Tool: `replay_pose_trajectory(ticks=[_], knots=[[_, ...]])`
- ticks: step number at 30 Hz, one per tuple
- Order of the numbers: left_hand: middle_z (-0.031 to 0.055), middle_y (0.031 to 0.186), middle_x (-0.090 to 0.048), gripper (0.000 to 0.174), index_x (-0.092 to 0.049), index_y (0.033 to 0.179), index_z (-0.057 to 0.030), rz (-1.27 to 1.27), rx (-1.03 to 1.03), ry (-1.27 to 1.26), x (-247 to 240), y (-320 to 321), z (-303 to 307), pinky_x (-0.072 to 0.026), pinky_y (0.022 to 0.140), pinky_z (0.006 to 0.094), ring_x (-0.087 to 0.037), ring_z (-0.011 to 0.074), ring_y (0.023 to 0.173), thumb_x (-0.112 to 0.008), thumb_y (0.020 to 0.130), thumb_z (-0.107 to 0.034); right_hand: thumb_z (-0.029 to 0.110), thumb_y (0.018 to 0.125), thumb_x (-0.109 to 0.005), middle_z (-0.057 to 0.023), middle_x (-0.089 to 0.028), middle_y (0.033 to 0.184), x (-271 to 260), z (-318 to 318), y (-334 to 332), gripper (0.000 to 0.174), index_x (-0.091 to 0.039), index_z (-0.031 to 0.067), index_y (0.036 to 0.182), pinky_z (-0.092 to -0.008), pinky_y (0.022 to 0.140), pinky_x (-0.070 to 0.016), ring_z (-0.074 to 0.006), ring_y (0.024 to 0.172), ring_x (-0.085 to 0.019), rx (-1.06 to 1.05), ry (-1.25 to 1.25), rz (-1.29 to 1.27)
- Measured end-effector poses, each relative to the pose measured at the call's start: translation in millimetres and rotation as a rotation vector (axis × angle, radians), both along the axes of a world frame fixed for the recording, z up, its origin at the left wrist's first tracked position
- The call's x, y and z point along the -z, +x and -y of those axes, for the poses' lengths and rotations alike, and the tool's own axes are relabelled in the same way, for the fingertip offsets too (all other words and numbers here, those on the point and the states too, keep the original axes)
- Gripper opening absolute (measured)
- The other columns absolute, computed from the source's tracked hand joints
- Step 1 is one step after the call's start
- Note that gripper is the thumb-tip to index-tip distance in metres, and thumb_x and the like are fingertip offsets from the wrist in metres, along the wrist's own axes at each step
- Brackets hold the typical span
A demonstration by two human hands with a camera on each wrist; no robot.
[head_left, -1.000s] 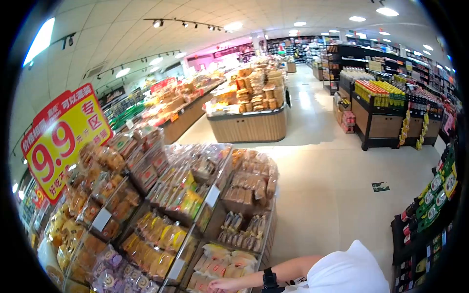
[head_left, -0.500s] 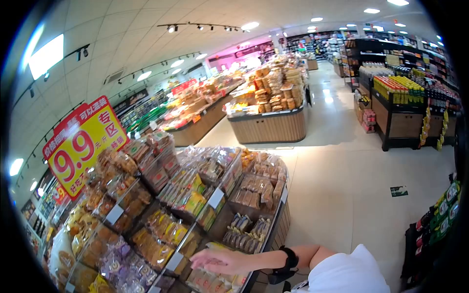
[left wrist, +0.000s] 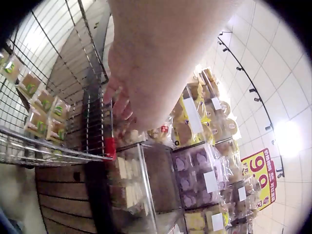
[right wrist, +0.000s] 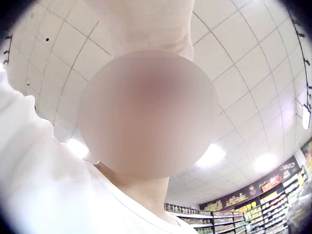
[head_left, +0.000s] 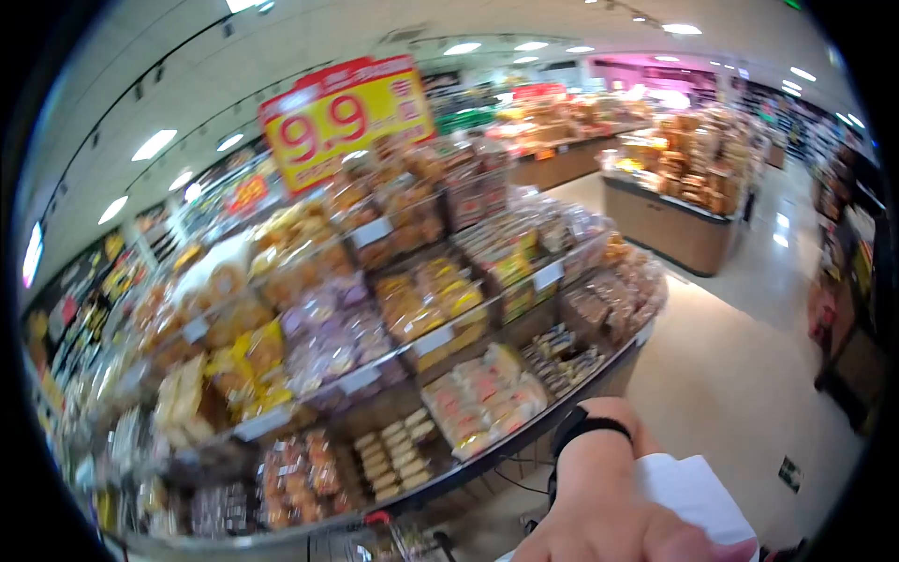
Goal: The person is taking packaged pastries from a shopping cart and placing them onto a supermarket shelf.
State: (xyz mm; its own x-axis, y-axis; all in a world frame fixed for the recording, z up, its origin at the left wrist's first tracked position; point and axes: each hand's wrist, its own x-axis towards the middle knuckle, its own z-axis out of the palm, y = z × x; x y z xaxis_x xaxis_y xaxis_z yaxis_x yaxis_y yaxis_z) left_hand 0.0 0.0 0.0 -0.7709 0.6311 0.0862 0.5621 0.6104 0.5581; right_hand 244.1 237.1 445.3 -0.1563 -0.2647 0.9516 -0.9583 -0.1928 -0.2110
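In the head view my right hand [head_left: 609, 525] is bent back close to the camera, below a black wrist strap [head_left: 590, 426]; its fingertips run out of frame. The right wrist view has a blurred oval below a pale forearm [right wrist: 146, 29]. My left hand [left wrist: 119, 92] is partly behind its forearm, fingers slightly bent beside the wire cart's rim; whether they touch anything I cannot tell. Small green-marked packets [left wrist: 43, 102] lie in the cart. Wrapped pastries fill the tiered bins, among them white-and-pink packs [head_left: 482, 398] and finger-shaped ones [head_left: 393, 459].
A red-and-yellow 9.9 sign [head_left: 346, 122] stands over the tiers. The display's dark front edge [head_left: 468, 478] curves beside the cart, whose red corner [head_left: 377, 517] shows at the bottom. Pale floor [head_left: 693, 375] runs right of it, with another wood-sided stand [head_left: 665, 225] behind.
The head view has swung left along the display, bringing more bins and the cart's corner into sight. My right hand has moved from over the pastries back towards the camera.
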Motion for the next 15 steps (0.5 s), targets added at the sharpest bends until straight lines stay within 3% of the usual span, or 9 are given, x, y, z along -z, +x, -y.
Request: replay_pose_trajectory(ticks=[3,6,8,10,14,15], knots=[[0.017,0.096,-0.049,0.026,-0.05,0.092,-0.0017,0.01,-0.056,-0.032,11.3,13.0,54.3,-0.0354,0.079,0.0345,-0.047,0.029,0.087,-0.05,0.067,-0.01,0.03,0.082,-0.029,-0.0128,-0.047,0.092,5.1,39.2,5.4,0.031,-0.041,0.0045,0.095,-0.0336,0.085,-0.026,-0.026,0.096,-0.039,-0.205,-0.281,0.269],[0.0158,0.097,-0.049,0.027,-0.05,0.091,-0.0023,0.053,-0.119,-0.047,23.4,39.2,106.9,-0.0357,0.08,0.0338,-0.047,0.0276,0.088,-0.053,0.065,-0.01,0.02,0.08,-0.034,-0.0094,-0.043,0.085,22.9,69.6,-7.0,0.015,-0.041,0.0066,0.084,-0.0303,0.079,-0.0288,-0.0212,0.087,-0.039,-0.379,-0.533,0.142],[0.0159,0.096,-0.05,0.027,-0.05,0.093,-0.0029,0.136,-0.177,0.027,4.9,51.1,129.8,-0.0354,0.08,0.0336,-0.047,0.0258,0.091,-0.053,0.066,-0.008,0.013,0.079,-0.034,-0.0076,-0.041,0.078,28.4,83.8,-11.9,0.008,-0.039,0.0068,0.079,-0.029,0.075,-0.0299,-0.017,0.08,-0.04,-0.401,-0.649,-0.04],[0.0158,0.094,-0.05,0.026,-0.05,0.093,-0.002,0.154,-0.214,0.113,0.5,63.3,138.0,-0.0356,0.079,0.0333,-0.047,0.0261,0.091,-0.052,0.067,-0.006,0.012,0.079,-0.033,-0.0053,-0.043,0.075,21.2,85.8,-22.2,0.007,-0.038,0.0069,0.078,-0.0292,0.069,-0.0314,-0.0155,0.074,-0.041,-0.404,-0.691,-0.175],[0.0159,0.089,-0.051,0.023,-0.05,0.09,0.001,0.141,-0.296,0.154,-26.6,72.8,158.1,-0.0369,0.075,0.0335,-0.048,0.0281,0.085,-0.049,0.067,-0.004,0.022,0.081,-0.028,0.0005,-0.052,0.073,24.9,109.0,-86.3,0.017,-0.035,0.0069,0.088,-0.0324,0.054,-0.0353,-0.0174,0.063,-0.044,-0.669,-0.394,0.325],[0.0159,0.088,-0.051,0.023,-0.05,0.089,0.0013,0.181,-0.338,0.129,-36.5,74.3,159.1,-0.0371,0.075,0.0334,-0.048,0.0279,0.085,-0.049,0.067,-0.004,0.024,0.082,-0.028,-0.0011,-0.051,0.073,24.8,136.3,-97.1,0.021,-0.036,0.0053,0.088,-0.0305,0.056,-0.0358,-0.017,0.065,-0.045,-0.906,-0.488,0.315]])
